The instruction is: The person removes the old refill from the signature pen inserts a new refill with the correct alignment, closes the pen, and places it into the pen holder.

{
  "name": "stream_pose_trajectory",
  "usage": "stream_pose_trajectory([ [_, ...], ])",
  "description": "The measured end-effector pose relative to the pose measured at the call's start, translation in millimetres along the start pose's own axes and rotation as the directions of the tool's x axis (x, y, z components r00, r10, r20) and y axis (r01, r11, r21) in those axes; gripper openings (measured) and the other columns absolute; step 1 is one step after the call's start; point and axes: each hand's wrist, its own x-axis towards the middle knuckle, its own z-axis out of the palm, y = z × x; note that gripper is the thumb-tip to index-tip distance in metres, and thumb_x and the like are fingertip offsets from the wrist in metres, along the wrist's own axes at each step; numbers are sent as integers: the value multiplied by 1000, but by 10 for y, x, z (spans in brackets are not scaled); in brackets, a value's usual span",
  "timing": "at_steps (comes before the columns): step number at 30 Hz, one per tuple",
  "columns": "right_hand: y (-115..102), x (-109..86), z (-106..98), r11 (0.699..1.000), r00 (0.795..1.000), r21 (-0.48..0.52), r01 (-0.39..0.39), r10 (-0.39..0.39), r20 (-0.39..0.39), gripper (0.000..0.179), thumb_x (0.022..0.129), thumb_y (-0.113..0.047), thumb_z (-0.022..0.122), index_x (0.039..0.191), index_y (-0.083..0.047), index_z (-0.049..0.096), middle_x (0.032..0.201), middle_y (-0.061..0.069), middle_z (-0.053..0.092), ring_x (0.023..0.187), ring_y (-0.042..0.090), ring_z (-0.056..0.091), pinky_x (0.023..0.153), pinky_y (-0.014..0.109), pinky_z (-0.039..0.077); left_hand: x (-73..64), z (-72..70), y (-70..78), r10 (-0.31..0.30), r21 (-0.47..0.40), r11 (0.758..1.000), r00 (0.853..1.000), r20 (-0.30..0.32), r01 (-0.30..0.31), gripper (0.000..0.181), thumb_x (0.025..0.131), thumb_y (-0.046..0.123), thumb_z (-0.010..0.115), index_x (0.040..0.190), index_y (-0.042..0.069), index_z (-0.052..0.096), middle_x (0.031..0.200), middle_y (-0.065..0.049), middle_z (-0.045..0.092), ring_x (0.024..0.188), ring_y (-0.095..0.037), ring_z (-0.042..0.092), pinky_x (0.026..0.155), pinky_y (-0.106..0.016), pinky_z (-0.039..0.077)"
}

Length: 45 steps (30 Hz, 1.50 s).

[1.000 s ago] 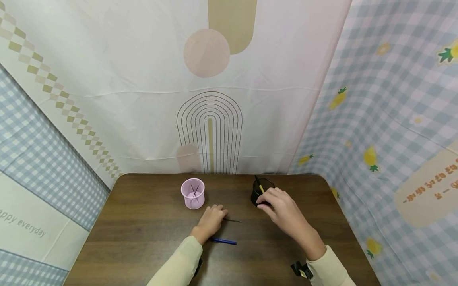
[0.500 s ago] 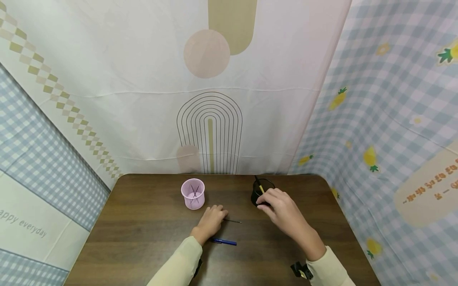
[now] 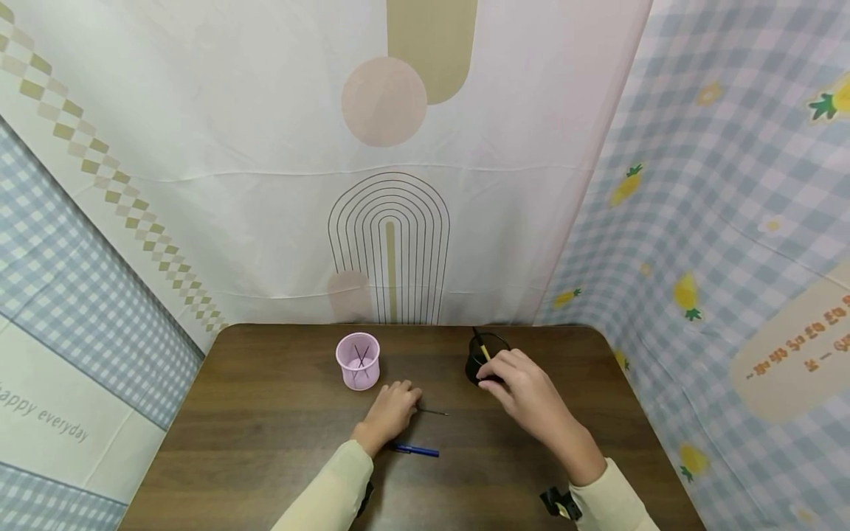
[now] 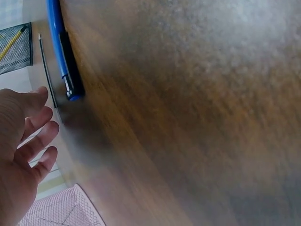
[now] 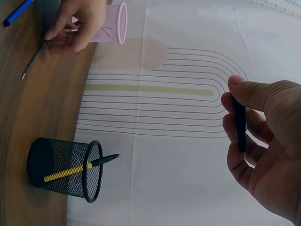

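In the right wrist view my right hand (image 5: 268, 125) pinches a short black pen (image 5: 241, 127) between thumb and fingers, its upper end covered. From the head view this hand (image 3: 527, 387) is just in front of a black mesh pen holder (image 3: 473, 369), in which a yellow and black pen (image 5: 70, 173) leans. My left hand (image 3: 390, 411) is low over the table, thumb and forefinger at the end of a thin dark pen refill (image 3: 434, 412) with a metal tip. Near that wrist lies a blue pen (image 3: 418, 450).
A pink mesh pen holder (image 3: 358, 372) stands at the back, beyond my left hand; dark crossed lines show in it. The brown wooden table (image 3: 265, 442) ends at the back against a patterned cloth (image 3: 279, 221). Checked cloth (image 3: 664, 184) hangs on the right.
Both hands stay almost where they were. The head view has shifted very slightly; pens and holders stand as before.
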Motion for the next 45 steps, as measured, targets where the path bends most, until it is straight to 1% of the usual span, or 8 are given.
stream_pose_trajectory([
  [8,8,-7,3,1000,1000,1,2,-2,-8,21,81,-11,86,95,-18,72,94,-10,67,87,8,58,72,28,54,8,-129,-27,6,-3,1000,999,-34,-6,15,88,20,79,95,16,67,89,-1,60,84,-23,62,69,-34,45],
  [13,15,-16,7,1000,1000,-4,2,-2,-17,22,81,-11,86,95,-20,72,94,-10,66,88,8,58,71,28,53,-3,-230,-35,22,4,1000,995,-97,-22,16,87,21,80,94,15,67,87,-1,59,82,-23,61,66,-34,43],
  [18,25,-27,13,1000,1000,-7,0,0,-22,23,80,-11,87,94,-20,72,94,-11,66,88,7,58,71,28,53,1,-338,-29,45,27,999,986,-160,-42,20,84,22,82,95,15,67,87,-1,59,81,-22,60,66,-34,43],
  [27,28,-31,21,1000,1000,4,-7,7,-30,22,80,-11,87,94,-20,72,93,-11,66,88,7,58,71,28,53,31,-533,-17,54,2,998,974,-221,-55,24,82,22,85,96,13,68,88,0,59,82,-22,59,68,-34,43],
  [33,42,-21,28,1000,999,24,0,2,-48,21,81,-10,86,94,-18,73,93,-11,67,87,7,58,71,27,53,38,-625,-46,53,-23,998,961,-273,-62,24,81,20,85,96,12,68,87,-1,59,81,-23,59,71,-37,46],
  [38,49,-8,30,999,997,34,4,-2,-73,23,79,-10,87,95,-18,73,94,-11,70,87,7,60,71,26,54,59,-690,-95,61,-8,998,948,-313,-67,24,82,21,85,96,13,68,85,-1,58,79,-23,60,72,-38,49],
  [41,48,-3,30,1000,995,10,0,1,-100,23,78,-13,89,94,-18,74,93,-11,72,85,7,61,69,25,53,57,-744,-116,50,-27,998,946,-321,-62,23,82,21,85,96,12,68,85,-2,59,78,-23,60,71,-39,49],
  [45,43,-1,19,1000,991,-24,-15,11,-133,23,76,-17,91,93,-19,75,92,-12,73,81,5,60,65,25,53,42,-801,-139,17,-81,996,949,-316,-45,22,83,20,85,97,11,70,86,-2,60,76,-24,62,70,-40,47],
])
